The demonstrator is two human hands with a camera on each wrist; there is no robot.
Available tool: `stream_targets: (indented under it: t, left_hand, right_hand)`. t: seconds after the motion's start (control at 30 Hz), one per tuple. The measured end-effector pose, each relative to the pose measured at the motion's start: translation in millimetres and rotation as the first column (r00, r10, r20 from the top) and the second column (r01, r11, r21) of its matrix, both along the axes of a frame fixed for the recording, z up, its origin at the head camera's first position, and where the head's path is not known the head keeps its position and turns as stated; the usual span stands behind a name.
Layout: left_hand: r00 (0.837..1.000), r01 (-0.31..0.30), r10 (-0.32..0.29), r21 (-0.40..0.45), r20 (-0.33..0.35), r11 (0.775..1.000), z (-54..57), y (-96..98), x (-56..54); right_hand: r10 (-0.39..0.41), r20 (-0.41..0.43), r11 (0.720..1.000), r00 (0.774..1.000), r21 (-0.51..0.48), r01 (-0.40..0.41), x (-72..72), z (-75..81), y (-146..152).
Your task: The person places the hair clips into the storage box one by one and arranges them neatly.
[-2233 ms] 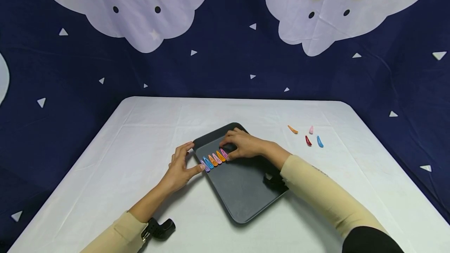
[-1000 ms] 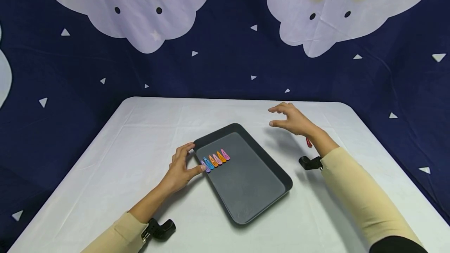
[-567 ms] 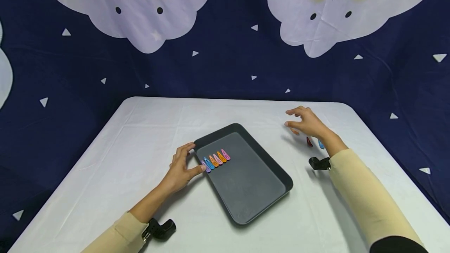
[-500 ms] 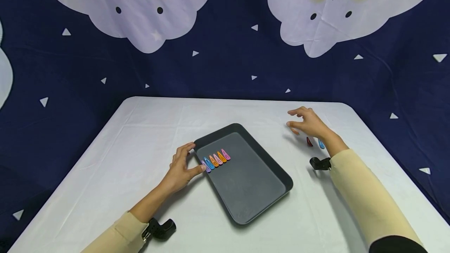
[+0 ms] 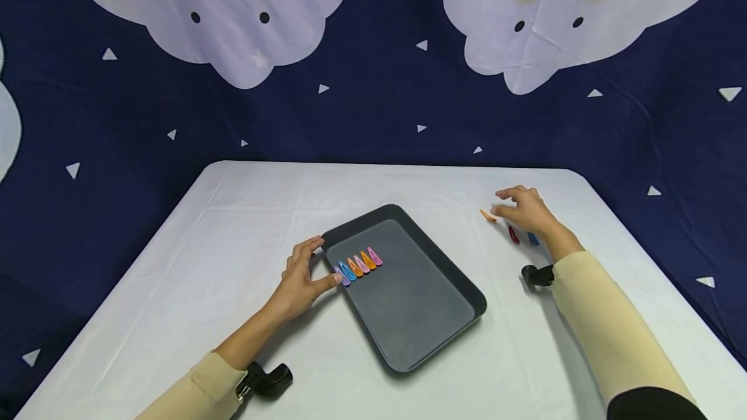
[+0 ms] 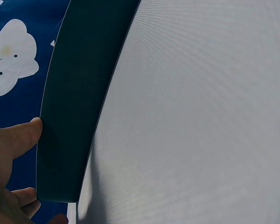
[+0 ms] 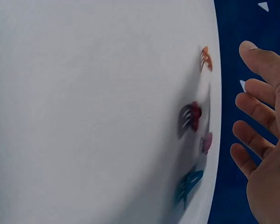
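Observation:
A dark grey rectangular tray [image 5: 408,316] lies at a slant on the table. Several snap hair clips, purple, blue, orange [image 5: 354,267] and pink [image 5: 375,256], form a row at its left side. My left hand [image 5: 297,287] touches the tray's left edge, the fingertips at the far corner and the thumb beside the purple clip. Over the loose clips my right hand [image 5: 528,212] hovers with fingers apart, holding nothing. An orange clip [image 5: 487,215], a red clip [image 5: 513,234] and a partly hidden blue clip [image 5: 533,238] lie near it; the pink clip [image 7: 206,143] shows in the right wrist view.
A white cloth covers the table [image 5: 245,212]. Behind it hangs a dark blue curtain [image 5: 373,115] with clouds and small triangles. A black wrist camera [image 5: 268,381] sits on the left wrist, another [image 5: 537,275] on the right.
My right hand has left the row of clips in the tray, swung over to the loose clips, then shifted slightly right and nearer. The left hand and tray stay in place.

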State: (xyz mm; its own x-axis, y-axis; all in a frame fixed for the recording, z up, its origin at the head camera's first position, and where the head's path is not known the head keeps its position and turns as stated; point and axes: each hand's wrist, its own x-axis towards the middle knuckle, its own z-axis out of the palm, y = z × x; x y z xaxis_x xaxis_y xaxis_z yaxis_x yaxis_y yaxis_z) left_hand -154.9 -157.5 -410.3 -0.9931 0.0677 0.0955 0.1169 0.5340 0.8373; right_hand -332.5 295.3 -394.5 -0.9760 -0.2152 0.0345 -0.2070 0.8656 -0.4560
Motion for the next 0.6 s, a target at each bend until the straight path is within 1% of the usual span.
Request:
stream_targets:
  t: [0.23, 0.4, 0.5, 0.6]
  left_hand:
    - [1.0, 0.001, -0.001, 0.004, -0.005, 1.0, 0.2, 0.5, 0.2]
    - [1.0, 0.0, 0.0, 0.0, -0.015, 1.0, 0.0, 0.7, 0.0]
    - [1.0, 0.0, 0.0, -0.004, -0.019, 1.0, -0.1, 0.7, 0.2]
    - [1.0, -0.002, 0.002, -0.001, -0.017, 1.0, 0.1, 0.8, 0.3]
  right_hand:
    - [-0.045, 0.027, 0.998, 0.999, 0.049, 0.044, -0.5, -6.6, 6.3]
    - [-0.072, 0.034, 0.996, 0.997, 0.063, 0.07, 0.5, -7.5, 7.1]
    - [-0.065, 0.024, 0.995, 0.998, 0.078, 0.063, 0.4, -8.6, 7.8]
    - [-0.042, 0.012, 0.995, 0.999, 0.095, 0.041, 0.0, -10.0, 7.6]
